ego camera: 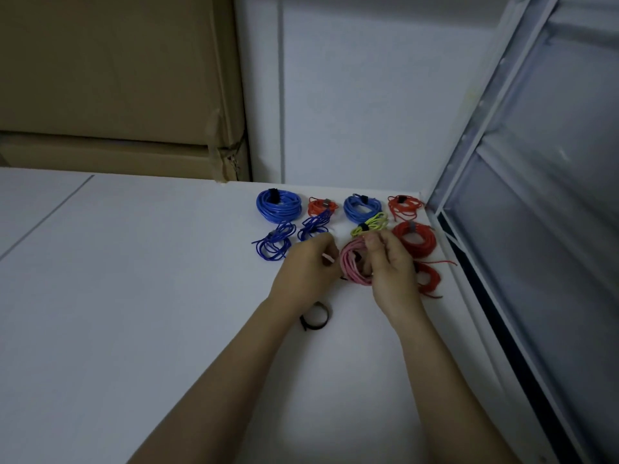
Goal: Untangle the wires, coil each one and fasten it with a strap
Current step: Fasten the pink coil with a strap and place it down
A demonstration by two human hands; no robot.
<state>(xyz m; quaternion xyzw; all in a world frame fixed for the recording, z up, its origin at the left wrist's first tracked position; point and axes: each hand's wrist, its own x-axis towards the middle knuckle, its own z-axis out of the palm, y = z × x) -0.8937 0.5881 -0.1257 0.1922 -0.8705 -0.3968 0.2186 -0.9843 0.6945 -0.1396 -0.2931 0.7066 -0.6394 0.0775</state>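
Fingers of the right hand [388, 266] curl round the far side of a pink wire [354, 262] coil, thumb on top, holding the loops together just above the white table [134, 262]. Beside it, the left hand [310, 262] pinches what looks like the wire's loose end. To finish this well, I'd judge, tuck that end flat along the coil and keep the right grip firm — loops spring apart easily — then reach for the black strap [316, 318] lying near the left wrist. Beyond the hands sit the blue, red and yellow-green coils, already strapped.
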